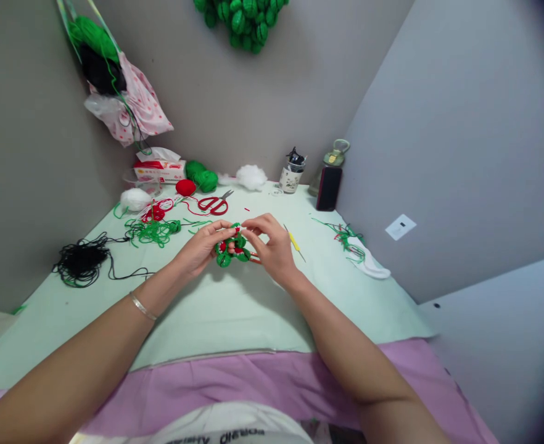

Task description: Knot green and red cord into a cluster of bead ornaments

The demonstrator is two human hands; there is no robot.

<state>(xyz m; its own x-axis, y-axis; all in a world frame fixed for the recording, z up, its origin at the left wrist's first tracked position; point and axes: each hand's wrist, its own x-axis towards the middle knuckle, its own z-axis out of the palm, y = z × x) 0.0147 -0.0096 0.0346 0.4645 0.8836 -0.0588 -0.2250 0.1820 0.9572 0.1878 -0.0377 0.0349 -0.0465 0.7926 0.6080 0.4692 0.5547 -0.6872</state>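
Note:
Both my hands meet over the middle of the pale green table (235,308). My left hand (202,246) and my right hand (272,243) pinch a small green and red crocheted piece (232,250) between their fingertips, just above the table top. A thin bracelet sits on my left wrist. A yellow crochet hook (295,242) lies on the table right beside my right hand.
Red scissors (214,203), red yarn ball (185,187), green yarn (201,176), loose green threads (154,231), black yarn tangle (82,262) and white stuffing (251,177) lie behind. A tissue box (160,169), jar (292,176), phone (328,188) and bottle stand at the back. More green scraps (346,237) lie right.

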